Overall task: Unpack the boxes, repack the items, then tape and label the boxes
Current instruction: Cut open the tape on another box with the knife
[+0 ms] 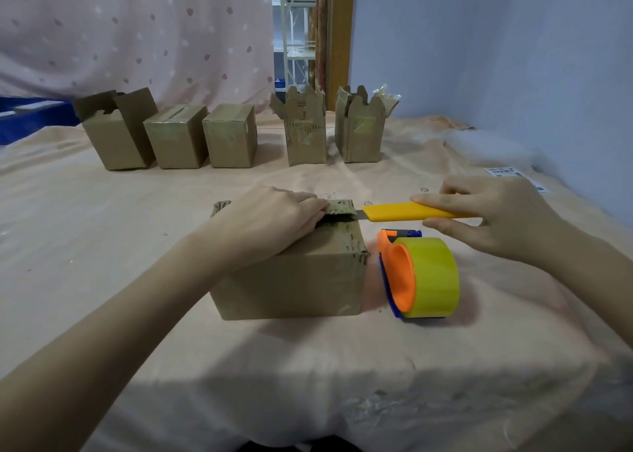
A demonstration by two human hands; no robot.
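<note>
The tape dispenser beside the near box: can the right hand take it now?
Probably not at once: the right hand grips the yellow knife. The tape dispenser lies uncovered just below it.

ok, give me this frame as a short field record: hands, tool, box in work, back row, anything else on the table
left hand: presses on top of the near box, fingers at its far flap
right hand: holds the yellow utility knife
knife: blade points at the box's far top edge
tape dispenser: right of the near box, on the cloth
back row: five boxes, three with flaps up
labels: far right, flat
</note>
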